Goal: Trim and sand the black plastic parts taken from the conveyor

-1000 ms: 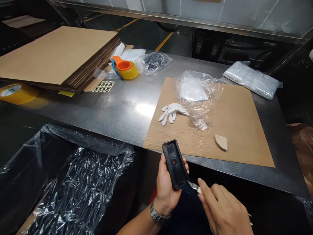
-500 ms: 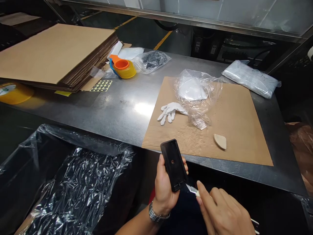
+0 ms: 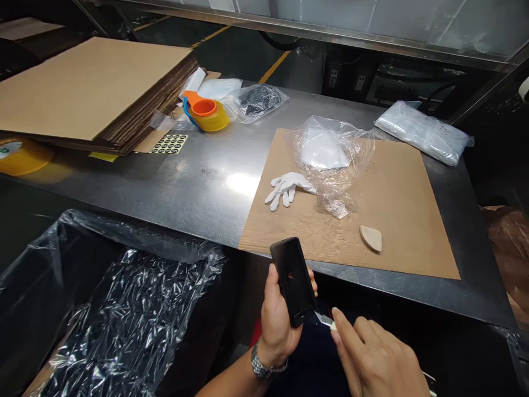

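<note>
My left hand [image 3: 278, 317] is wrapped round a black rectangular plastic part [image 3: 294, 286], a shallow tray shape with a small hole in its middle. The part is held up tilted in front of the table's near edge. Closed in a pinch, my right hand [image 3: 378, 353] grips a craft knife [image 3: 324, 319] with a pale handle. The blade lies at the part's lower right corner; whether it touches the edge is hard to tell. A white glove [image 3: 288, 188] and a beige wedge-shaped piece [image 3: 371, 238] lie on the cardboard sheet [image 3: 409, 220] beyond my hands.
Clear plastic wrap [image 3: 336, 193] with white sheets rests on the cardboard. Left on the metal table [image 3: 198, 187] are stacked cardboard [image 3: 95, 88], a tape dispenser [image 3: 206, 113] and a sticker sheet [image 3: 169, 144]. A bin lined with black plastic [image 3: 124, 320] stands at lower left. A plastic-wrapped pack [image 3: 424, 132] lies back right.
The black part has tipped slightly, so its inner face looks darker. Both hands keep nearly the same place and grip, with the blade still at the same corner.
</note>
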### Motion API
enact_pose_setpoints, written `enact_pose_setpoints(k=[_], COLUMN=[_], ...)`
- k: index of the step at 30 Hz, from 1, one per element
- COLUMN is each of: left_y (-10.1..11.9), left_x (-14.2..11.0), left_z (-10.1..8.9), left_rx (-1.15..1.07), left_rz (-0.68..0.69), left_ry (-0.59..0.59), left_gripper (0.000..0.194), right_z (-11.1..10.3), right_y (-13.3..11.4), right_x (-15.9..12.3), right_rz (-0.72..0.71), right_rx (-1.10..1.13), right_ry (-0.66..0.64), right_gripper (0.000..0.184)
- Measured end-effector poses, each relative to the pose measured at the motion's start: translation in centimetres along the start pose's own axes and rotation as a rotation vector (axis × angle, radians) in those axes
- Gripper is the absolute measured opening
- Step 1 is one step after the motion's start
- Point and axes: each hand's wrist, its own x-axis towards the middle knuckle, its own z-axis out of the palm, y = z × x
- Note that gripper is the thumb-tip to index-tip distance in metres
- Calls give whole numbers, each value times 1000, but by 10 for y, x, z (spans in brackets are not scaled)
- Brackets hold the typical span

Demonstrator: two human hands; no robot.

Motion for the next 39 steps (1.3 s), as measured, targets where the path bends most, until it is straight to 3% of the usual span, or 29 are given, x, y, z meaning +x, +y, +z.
enact_pose_setpoints(k=[39], left_y=[-4], left_x=[-3], left_z=[-2], left_rx=[91], left_rz=[128], left_ry=[-51], left_gripper=[53], right_z=[2], right_y=[-3], right_x=[-3], right_rz=[25], right_rx=[32], right_ry=[2], right_gripper=[30])
